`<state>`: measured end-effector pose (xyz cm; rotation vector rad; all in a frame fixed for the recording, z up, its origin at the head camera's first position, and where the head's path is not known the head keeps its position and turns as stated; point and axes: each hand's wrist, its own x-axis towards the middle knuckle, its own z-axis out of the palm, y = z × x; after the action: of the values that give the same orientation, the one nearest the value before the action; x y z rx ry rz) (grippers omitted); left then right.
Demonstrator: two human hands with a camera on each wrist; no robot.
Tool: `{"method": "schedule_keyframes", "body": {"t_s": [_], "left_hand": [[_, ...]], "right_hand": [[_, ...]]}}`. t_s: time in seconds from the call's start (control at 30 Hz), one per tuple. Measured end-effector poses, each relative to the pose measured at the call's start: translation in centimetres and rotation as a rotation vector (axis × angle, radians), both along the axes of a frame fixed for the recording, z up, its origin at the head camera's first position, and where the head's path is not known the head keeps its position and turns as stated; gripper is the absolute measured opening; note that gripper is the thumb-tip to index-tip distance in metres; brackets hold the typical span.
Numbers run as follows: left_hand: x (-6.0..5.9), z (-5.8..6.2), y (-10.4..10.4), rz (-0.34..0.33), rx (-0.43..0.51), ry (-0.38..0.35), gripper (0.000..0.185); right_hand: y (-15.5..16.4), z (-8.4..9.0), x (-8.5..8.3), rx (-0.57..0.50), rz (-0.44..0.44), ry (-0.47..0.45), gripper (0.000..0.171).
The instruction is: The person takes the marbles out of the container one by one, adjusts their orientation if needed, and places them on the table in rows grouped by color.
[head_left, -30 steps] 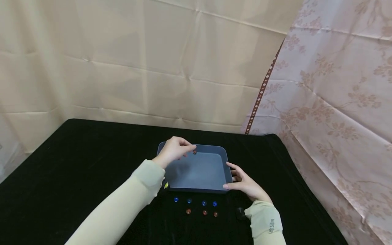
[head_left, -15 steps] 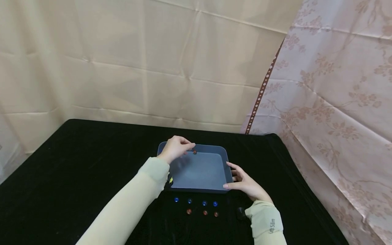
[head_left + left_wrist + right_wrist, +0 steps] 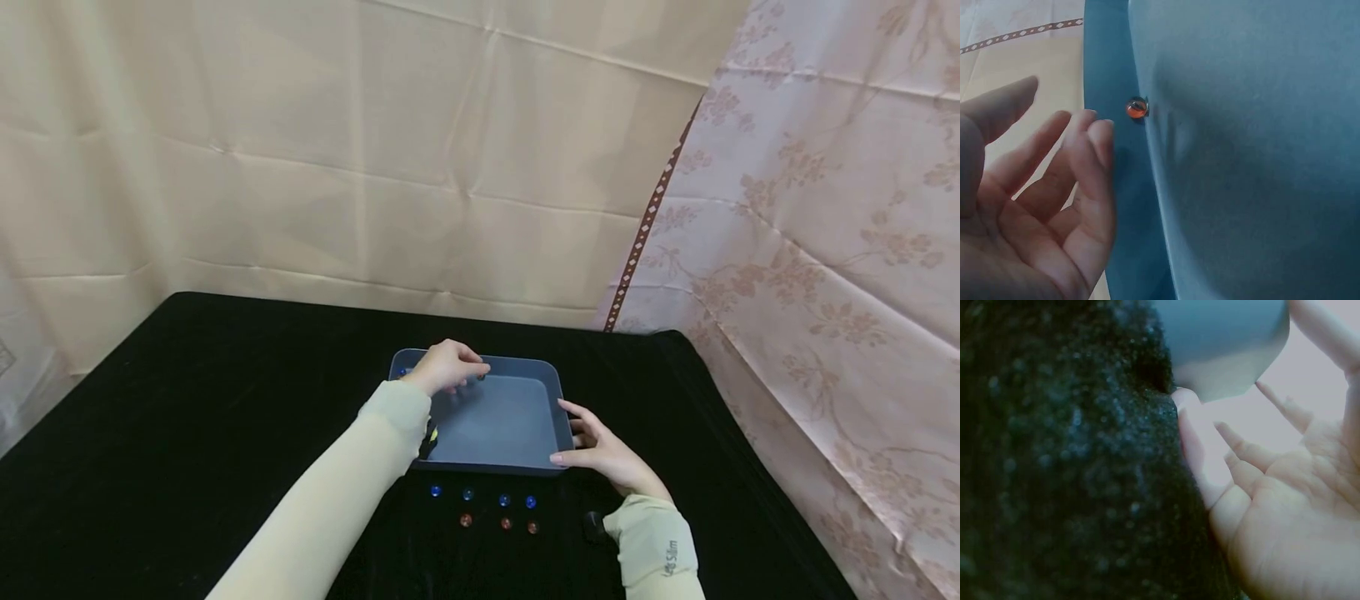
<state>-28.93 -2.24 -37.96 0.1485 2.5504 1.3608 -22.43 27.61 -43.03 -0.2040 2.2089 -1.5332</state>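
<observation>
The blue-grey tray [image 3: 498, 421] is in the middle of the head view. My left hand [image 3: 446, 367] hovers over its far left part. In the left wrist view its thumb and fingers are apart, with nothing between them. Just beyond the fingertips, an orange marble [image 3: 1137, 107] lies in the tray along its far wall. A blue marble [image 3: 402, 372] shows in the far left corner, partly beside my wrist. My right hand [image 3: 603, 448] holds the tray's near right corner, thumb at the near edge and index fingertip on the right rim.
Between the tray and me, several blue marbles [image 3: 436, 491] form a row on the black cloth [image 3: 247, 417]. Closer in, 3 orange marbles [image 3: 466, 521] form another row. A beige curtain [image 3: 300, 167] hangs behind the table, a floral one [image 3: 840, 250] at the right.
My left hand has shifted a little to the right above the tray, uncovering the blue marble in the far left corner. My right hand has kept its place on the tray.
</observation>
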Motion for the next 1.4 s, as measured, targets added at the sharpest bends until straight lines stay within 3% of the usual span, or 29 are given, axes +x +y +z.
{"method": "schedule_keyframes", "body": {"t_s": [0.4,0.7,0.93,1.07,1.4], "left_hand": [[-1.3,-1.8,1.2,-0.053,-0.169,-0.016,0.036],[-2.0,-2.5,1.9,-0.058,-0.220,0.007,0.034],[-1.9,-2.5,1.9,-0.056,-0.358,0.098,0.030],[-1.9,-2.5,1.8,-0.056,-0.377,0.113,0.026],[-1.8,-2.8,2.4,-0.116,-0.536,0.203,0.013]], "right_hand": [[0.1,0.2,0.1,-0.005,0.002,-0.004,0.083],[0.1,0.1,0.0,0.010,0.000,0.024,0.082],[0.1,0.2,-0.1,0.015,0.021,0.039,0.082],[0.0,0.2,-0.2,0.019,0.014,0.032,0.081],[0.1,-0.1,-0.1,0.020,-0.018,0.029,0.079]]}}
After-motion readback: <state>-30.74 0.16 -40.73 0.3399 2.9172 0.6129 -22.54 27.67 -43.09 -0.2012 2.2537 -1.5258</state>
